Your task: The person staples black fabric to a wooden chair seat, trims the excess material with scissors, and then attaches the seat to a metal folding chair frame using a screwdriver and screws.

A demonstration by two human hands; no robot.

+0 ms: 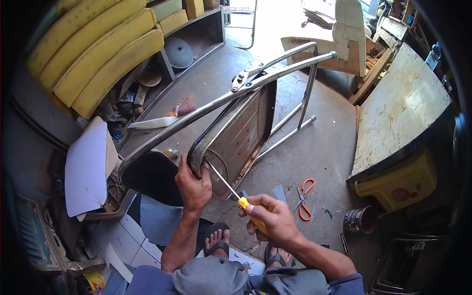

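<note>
A metal-framed folding chair (pixel 196 114) lies tipped over in front of me, the underside of its seat (pixel 236 140) turned my way. My left hand (pixel 194 186) grips the near corner of that seat, fingers wrapped over its dark edge. In my right hand (pixel 269 219) is a screwdriver (pixel 244 201) with a yellow handle. Its shaft slants up and left, and the tip meets the inner rim of the seat close to my left thumb. What exactly the tip touches is too small to tell.
Orange-handled scissors (pixel 306 199) lie on the floor at right, near an open tin (pixel 361 220). Long yellow foam pads (pixel 110 59) are stacked at upper left. A worn board (pixel 400 113) rests over a yellow stool (pixel 400 184) at right. A white sheet (pixel 87 169) stands at left.
</note>
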